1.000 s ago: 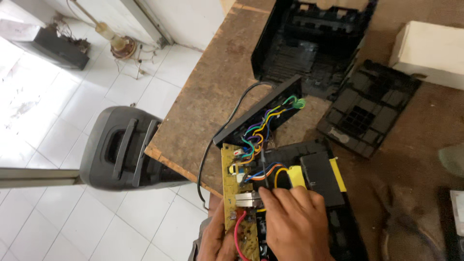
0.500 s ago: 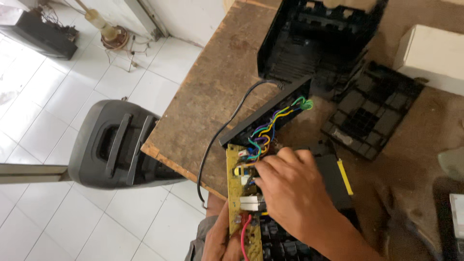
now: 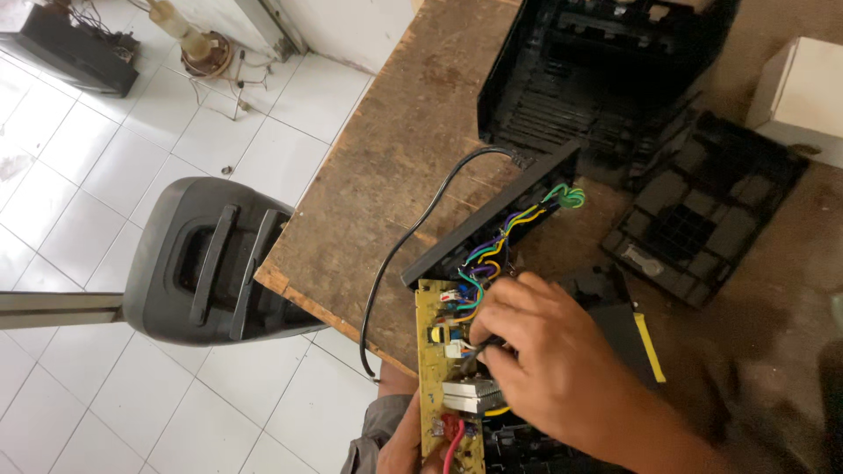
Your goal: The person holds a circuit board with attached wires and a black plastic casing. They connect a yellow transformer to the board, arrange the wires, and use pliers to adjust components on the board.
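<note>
A yellow circuit board point(image 3: 436, 351) with a metal heat sink and coloured wires point(image 3: 502, 237) stands on edge at the near side of the wooden table point(image 3: 395, 167). My left hand point(image 3: 404, 448) grips the board's lower end from below. My right hand point(image 3: 549, 364) lies over the board's upper right, fingers curled around wires and small parts there. The wires run up to a black back panel point(image 3: 492, 224) with a black power cord point(image 3: 413, 254). A black block with a yellow strip point(image 3: 637, 338) sits just right of my right hand.
An open black plastic casing point(image 3: 597, 70) stands at the back of the table, a black ribbed cover point(image 3: 702, 211) to its right, a white box point(image 3: 803, 88) at far right. On the tiled floor are a dark speaker cabinet point(image 3: 206, 259) and other devices point(image 3: 66, 48).
My right hand has moved up the board from its lower part toward the coloured wires. The view has shifted closer to the table.
</note>
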